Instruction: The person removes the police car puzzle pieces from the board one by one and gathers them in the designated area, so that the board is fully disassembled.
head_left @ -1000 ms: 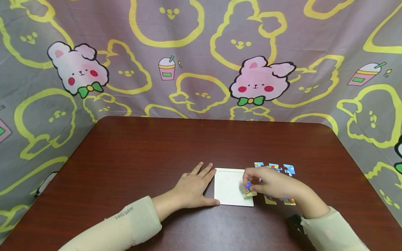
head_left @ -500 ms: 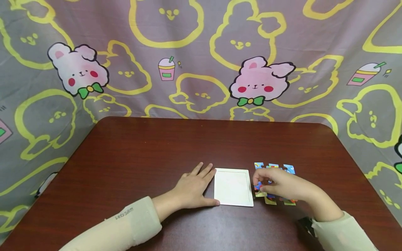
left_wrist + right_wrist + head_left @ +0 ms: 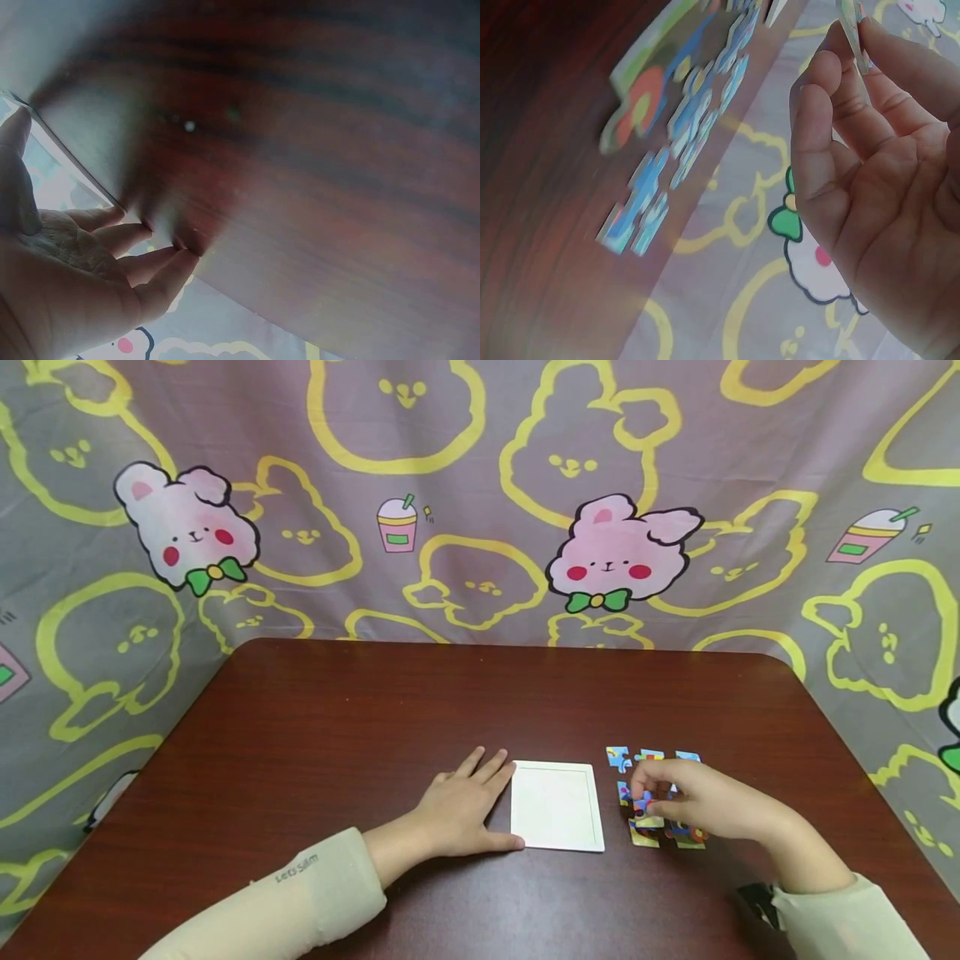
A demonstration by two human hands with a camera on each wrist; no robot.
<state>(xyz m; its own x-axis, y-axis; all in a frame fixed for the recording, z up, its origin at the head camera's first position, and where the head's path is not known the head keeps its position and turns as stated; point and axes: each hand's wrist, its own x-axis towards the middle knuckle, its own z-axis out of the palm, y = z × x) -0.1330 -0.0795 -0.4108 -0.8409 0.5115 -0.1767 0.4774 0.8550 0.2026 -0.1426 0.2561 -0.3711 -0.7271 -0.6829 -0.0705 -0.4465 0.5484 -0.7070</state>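
A square white puzzle frame (image 3: 557, 806) lies on the table. My left hand (image 3: 467, 814) rests flat with spread fingers, its index fingertip and thumb touching the frame's left edge; the left wrist view shows the palm side of that hand (image 3: 82, 277). Over the loose puzzle pieces, my right hand (image 3: 693, 793) pinches one jigsaw piece (image 3: 645, 818) between thumb and fingers. In the right wrist view the pinched piece (image 3: 853, 34) is seen edge-on, held up from the table. Several colourful jigsaw pieces (image 3: 618, 758) lie right of the frame, partly hidden under my right hand.
The dark red-brown wooden table (image 3: 360, 718) has rounded far corners. A grey cloth (image 3: 465, 468) printed with yellow outlines and rabbits hangs around its back and sides. Puzzle pieces (image 3: 646, 180) lie spaced apart in the right wrist view.
My right hand has moved right with the jigsaw piece, from over the frame's right edge to over the loose pieces. The left hand and the frame have stayed in place.
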